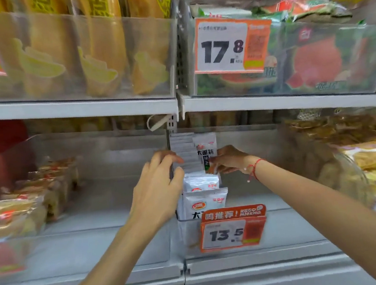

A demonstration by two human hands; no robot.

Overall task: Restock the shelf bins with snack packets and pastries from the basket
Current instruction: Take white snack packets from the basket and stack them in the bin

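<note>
Both your arms reach into the lower shelf, where a narrow clear bin (185, 225) sits at the seam between two shelf sections, marked by an orange price tag reading 13.5 (233, 228) clipped to its front. Your right hand (227, 159) pinches the lower edge of a white snack packet (206, 151) with black lettering, holding it upright above the back of that bin. Your left hand (159, 188) rests against the bin's left wall, fingers loosely curved over its top edge, gripping no packet. In front of the held packet, two more white packets (205, 197) of the same kind stand in the bin, one behind the other, just behind the 13.5 tag. A red string bracelet (253, 168) circles your right wrist. Left of the narrow bin, wrapped pastries (27, 203) lie in a wide clear bin; right of it, golden-brown wrapped snacks (353, 149) are heaped in another. Above the narrow bin, the upper shelf carries yellow snack bags (102, 47) to the left and, to the right, green and red packets (312, 59) behind an orange tag reading 17.8 (230, 46).
</note>
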